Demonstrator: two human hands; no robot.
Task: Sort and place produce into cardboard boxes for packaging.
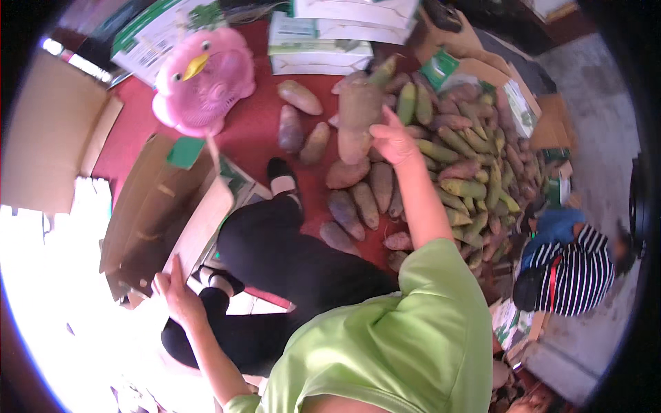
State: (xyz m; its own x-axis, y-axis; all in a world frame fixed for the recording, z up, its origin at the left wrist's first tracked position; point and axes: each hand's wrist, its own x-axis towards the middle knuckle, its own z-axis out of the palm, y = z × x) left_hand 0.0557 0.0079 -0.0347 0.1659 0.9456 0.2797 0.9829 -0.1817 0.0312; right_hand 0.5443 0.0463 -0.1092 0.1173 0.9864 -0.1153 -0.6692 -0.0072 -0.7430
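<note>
A large radish [357, 127], dull purple-brown with a green tip, is raised over the red floor covering, slightly blurred. My right hand [395, 140] grips it from the right side, thumb and fingers against it. Beneath and around it lie several more purplish radishes [344, 215]. A big heap of green and purple radishes [468, 165] spreads to the right of my right arm. My left hand [177, 297] is by the near end of an open cardboard box [148, 206], fingers apart, with nothing visible in it.
A pink bird-faced plastic basket [206, 86] stands at the far left. White and green cartons [320, 55] are stacked at the far middle. A person in a striped shirt [575, 275] is at the right. Three loose radishes [300, 98] lie past my foot.
</note>
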